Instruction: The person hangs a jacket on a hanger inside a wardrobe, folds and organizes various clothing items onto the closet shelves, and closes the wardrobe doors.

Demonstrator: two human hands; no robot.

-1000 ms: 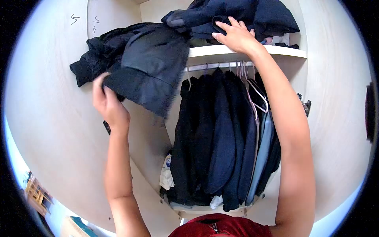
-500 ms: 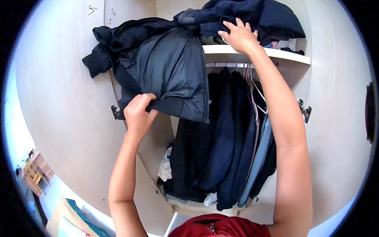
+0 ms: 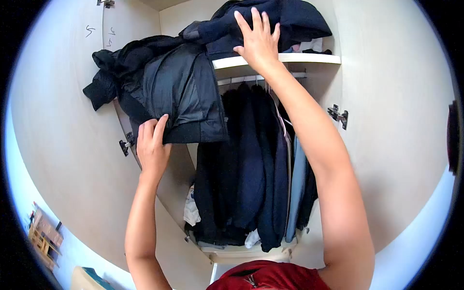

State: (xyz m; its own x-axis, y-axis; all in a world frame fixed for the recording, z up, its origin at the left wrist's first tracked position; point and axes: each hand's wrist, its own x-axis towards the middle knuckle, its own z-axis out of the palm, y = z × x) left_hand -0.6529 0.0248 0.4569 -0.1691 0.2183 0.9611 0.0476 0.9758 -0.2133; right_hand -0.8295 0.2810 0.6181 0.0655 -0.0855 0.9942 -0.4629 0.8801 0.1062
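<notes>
A black zip jacket [image 3: 183, 92] hangs down over the left part of the shelf, its smooth lining and zip edge showing. At the jacket's lower hem, my left hand [image 3: 153, 145] grips the cloth, with its fingers on the near face. My right hand [image 3: 259, 43] is open, its fingers spread wide against a dark navy garment [image 3: 304, 21] that lies bunched on the shelf. The jacket's upper part runs up to this garment, and I cannot tell where one ends and the other begins.
Below the white shelf [image 3: 309, 59], several dark clothes [image 3: 251, 159] hang from a rail [image 3: 237, 79]. A white crumpled item [image 3: 192, 208] lies low at the left. Open cupboard doors with metal hinges [image 3: 338, 116] flank both sides.
The camera view has shifted, so the wardrobe sits further left. My right hand's fingers have spread wider on the navy garment. My left hand stays at the jacket's hem with its fingers straighter.
</notes>
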